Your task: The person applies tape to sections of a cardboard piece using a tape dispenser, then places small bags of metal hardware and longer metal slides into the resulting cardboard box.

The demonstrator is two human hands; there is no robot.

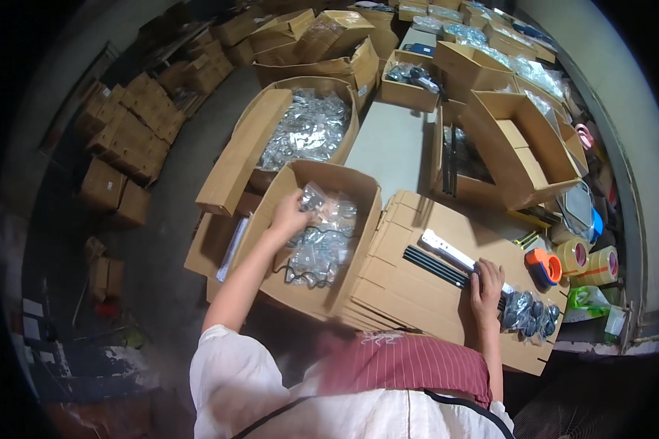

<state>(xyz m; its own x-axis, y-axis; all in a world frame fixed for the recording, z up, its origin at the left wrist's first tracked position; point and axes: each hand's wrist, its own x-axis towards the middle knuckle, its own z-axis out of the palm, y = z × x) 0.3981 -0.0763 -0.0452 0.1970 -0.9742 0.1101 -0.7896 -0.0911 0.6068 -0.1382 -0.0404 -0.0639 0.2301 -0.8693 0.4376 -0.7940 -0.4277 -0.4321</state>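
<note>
My left hand (291, 214) reaches into an open brown carton (271, 274), its fingers closed on a small clear plastic bag (313, 196). More clear bags of small parts (316, 256) and bent black wire pieces (294, 276) lie in that carton. My right hand (486, 290) rests on a flat stack of cardboard (395, 271), fingers laid over the near end of a white strip-shaped part (446, 249). Beside it lie several thin black rods (435, 265). Bagged black round parts, like casters (528, 314), sit just right of this hand.
A large carton of clear bags (311, 128) stands beyond, a long closed box (245, 154) across its left side. Tilted open cartons (519, 146) stand at the right on a pale table (391, 143). An orange tape dispenser (544, 267) and tape rolls (596, 265) are at far right.
</note>
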